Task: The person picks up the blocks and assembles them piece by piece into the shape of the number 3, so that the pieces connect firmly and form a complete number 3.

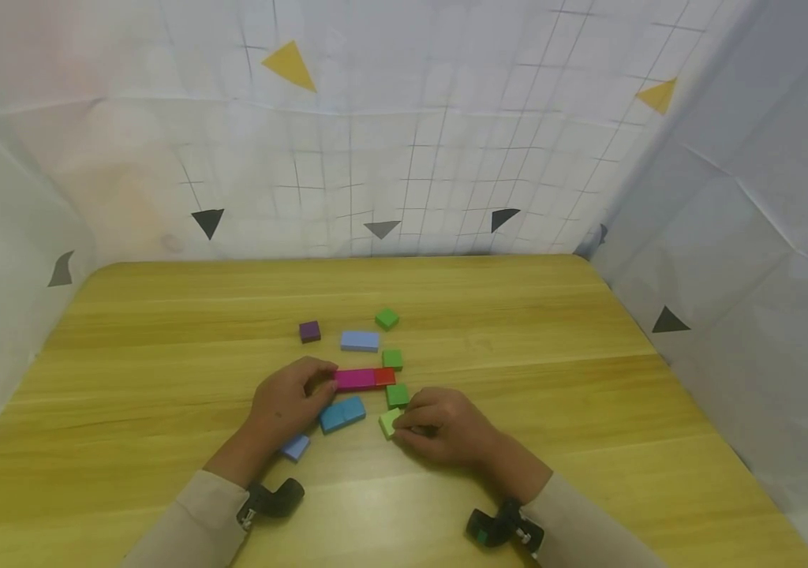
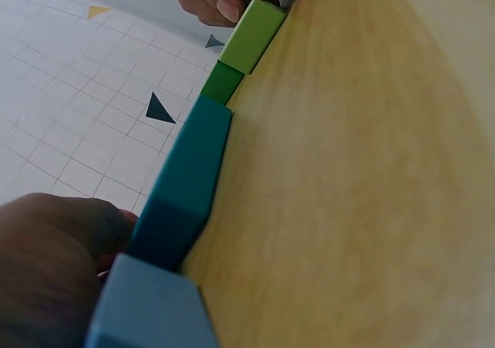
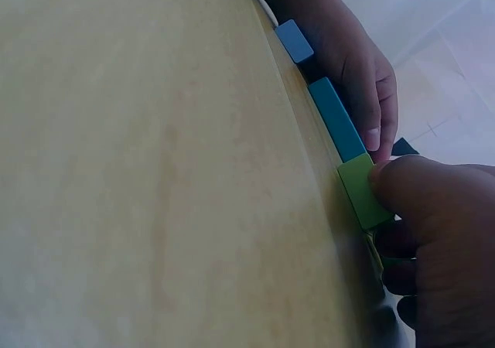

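Note:
My left hand (image 1: pixel 289 401) pinches the left end of a magenta block (image 1: pixel 356 379) between thumb and fingers. Against that block's right end sits a red block (image 1: pixel 385 376). With thumb and fingers my right hand (image 1: pixel 447 426) pinches a lime-green block (image 1: pixel 389 423), its thumb (image 3: pixel 402 179) on the block's face. Two green blocks, one (image 1: pixel 393 360) above the red block and another (image 1: pixel 397 395) below it, lie close by. Blue blocks (image 1: pixel 342 414) lie side by side near the left thumb. A periwinkle block (image 1: pixel 296 447) is partly hidden by the left wrist.
Farther back on the wooden table (image 1: pixel 553 315) are a dark purple block (image 1: pixel 309 331), a long periwinkle block (image 1: pixel 359 341) and a green block (image 1: pixel 387 319). White patterned sheets (image 1: pixel 375 142) hang behind the table and along both sides.

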`<state>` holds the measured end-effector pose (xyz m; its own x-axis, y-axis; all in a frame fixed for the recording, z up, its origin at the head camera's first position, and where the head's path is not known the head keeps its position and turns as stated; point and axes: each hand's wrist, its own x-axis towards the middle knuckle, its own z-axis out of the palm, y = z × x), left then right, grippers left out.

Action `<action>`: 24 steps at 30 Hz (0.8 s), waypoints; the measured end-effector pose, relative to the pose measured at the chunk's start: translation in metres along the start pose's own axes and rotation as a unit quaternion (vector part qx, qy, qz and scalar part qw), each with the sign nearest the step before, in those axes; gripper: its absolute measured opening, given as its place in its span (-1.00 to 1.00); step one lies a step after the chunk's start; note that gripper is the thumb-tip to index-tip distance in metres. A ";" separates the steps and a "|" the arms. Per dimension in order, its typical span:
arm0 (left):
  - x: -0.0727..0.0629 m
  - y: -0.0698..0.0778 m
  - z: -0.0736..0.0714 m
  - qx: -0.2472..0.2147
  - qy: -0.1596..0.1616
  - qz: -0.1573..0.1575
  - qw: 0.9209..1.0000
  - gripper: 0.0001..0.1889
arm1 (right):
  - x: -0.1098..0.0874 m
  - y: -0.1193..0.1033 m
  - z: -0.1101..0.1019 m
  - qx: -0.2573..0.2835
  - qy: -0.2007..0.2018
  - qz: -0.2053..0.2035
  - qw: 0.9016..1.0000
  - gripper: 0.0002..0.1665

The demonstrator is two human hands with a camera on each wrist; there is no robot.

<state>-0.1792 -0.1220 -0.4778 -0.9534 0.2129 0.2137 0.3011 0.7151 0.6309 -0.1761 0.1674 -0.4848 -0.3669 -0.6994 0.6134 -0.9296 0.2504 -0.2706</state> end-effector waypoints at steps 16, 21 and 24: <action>0.001 -0.002 0.000 0.000 0.003 0.008 1.000 -0.72 | 0.001 0.001 0.000 0.003 0.002 -0.002 1.000 -0.89; 0.001 -0.001 0.000 -0.001 0.003 0.008 1.000 -0.72 | 0.001 0.000 0.000 -0.012 0.012 -0.006 1.000 -0.87; 0.001 -0.001 0.000 0.000 0.003 0.008 1.000 -0.73 | 0.002 -0.002 0.000 -0.029 0.028 -0.010 0.999 -0.82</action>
<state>-0.1799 -0.1222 -0.4780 -0.9486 0.2203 0.2272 0.3156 0.7111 0.6283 -0.1753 0.1649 -0.4832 -0.3475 -0.6666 0.6594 -0.9369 0.2757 -0.2150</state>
